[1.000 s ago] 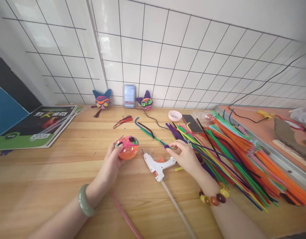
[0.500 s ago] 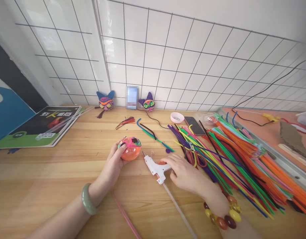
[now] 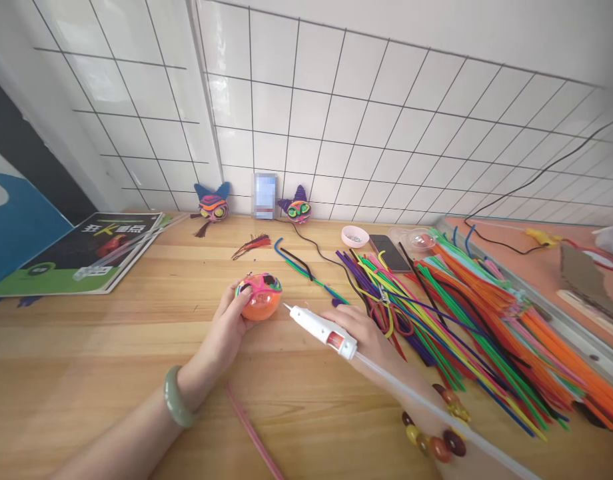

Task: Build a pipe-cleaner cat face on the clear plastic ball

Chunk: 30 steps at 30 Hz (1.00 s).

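Observation:
My left hand is closed around an orange ball, clear like plastic, with colourful pipe cleaner trim and dark eye-like patches on top. My right hand grips a white hot glue gun, its handle hidden under the fingers. The nozzle points at the ball's right side, a small gap away. A long translucent glue stick trails from the gun's back over my right forearm. Below the ball lies a pink stick.
Bundles of pipe cleaners cover the right side, near a phone and a pink bowl. Two decorated balls with ears, one blue-eared and one purple-eared, stand by the tiled wall. A magazine lies left. A cord crosses the table.
My right hand has taken hold of the glue gun, lifted it off the table and turned it, with its glue stick swinging right. The ball has barely moved.

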Motion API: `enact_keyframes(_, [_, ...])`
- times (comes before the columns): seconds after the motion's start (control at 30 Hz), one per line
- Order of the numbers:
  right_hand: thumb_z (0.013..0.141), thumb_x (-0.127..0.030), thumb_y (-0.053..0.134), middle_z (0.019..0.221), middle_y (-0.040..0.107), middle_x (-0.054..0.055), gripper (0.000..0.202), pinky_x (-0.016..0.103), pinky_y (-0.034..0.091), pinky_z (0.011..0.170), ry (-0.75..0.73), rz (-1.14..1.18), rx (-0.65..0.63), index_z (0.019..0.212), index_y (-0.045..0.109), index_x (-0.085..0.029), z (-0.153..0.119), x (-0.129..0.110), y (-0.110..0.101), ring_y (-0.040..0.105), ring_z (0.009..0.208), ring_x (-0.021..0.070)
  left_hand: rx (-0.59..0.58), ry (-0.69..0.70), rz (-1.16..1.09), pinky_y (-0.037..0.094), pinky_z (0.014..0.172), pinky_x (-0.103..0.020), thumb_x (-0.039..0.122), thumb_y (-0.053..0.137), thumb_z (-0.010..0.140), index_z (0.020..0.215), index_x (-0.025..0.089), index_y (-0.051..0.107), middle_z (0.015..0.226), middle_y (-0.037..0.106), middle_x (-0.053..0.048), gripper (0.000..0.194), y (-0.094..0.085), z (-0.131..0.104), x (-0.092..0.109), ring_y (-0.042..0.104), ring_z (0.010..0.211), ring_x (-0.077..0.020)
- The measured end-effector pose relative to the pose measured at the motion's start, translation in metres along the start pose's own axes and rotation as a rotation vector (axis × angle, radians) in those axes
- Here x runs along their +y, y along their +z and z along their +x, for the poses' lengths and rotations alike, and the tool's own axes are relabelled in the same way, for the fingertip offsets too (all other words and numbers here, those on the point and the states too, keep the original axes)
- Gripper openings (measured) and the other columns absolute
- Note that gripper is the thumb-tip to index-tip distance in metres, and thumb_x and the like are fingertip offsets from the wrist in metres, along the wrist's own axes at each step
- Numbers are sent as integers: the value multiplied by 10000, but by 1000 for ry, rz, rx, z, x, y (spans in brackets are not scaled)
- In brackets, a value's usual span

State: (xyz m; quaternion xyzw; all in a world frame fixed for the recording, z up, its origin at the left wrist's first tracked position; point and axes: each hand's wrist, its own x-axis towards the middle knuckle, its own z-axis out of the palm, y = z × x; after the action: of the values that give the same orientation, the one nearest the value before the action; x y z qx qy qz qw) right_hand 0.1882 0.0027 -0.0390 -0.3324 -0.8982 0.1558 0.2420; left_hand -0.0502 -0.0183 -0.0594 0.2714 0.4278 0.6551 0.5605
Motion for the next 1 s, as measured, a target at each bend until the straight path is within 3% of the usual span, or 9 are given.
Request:
enact_keyframes(0.13, [844, -215, 548, 732, 572, 33, 35, 292, 435, 640, -80, 129, 143, 864, 565, -192, 2, -9, 1, 543, 704, 175, -38, -22, 42, 493, 846, -423, 380, 597, 789, 1169, 231, 496, 1226, 566, -98, 421, 3, -5, 1, 528, 1126, -293])
enact_keyframes(0.33, [819, -241, 560, 895, 532, 71, 78, 280, 474, 674, -81, 259, 145, 866, 537, -184, -1, -21, 7, 567, 788, 172, -92, -22, 73, 490, 827, -387, 375, 615, 783, 1183, 248, 475, 1157, 607, -78, 442, 6, -12, -1, 578, 1046, -269])
enact_keyframes(0.67, [800, -174, 550, 755, 528, 44, 55, 279, 461, 620, -90, 282, 163, 853, 563, -174, -1, -23, 12, 534, 711, 169, -83, -39, 99, 462, 857, -364, 378, 649, 757, 1188, 249, 470, 1209, 579, -86, 485, 11, -17, 2, 566, 1075, -267])
enact_keyframes(1.0, [794, -162, 544, 718, 500, 24, 72, 265, 434, 571, -120, 266, 180, 790, 481, -196, -1, -23, 17, 513, 658, 161, -93, -24, 102, 460, 851, -355, 360, 625, 783, 1193, 254, 462, 1193, 582, -84, 454, 9, -16, -2, 563, 1070, -257])
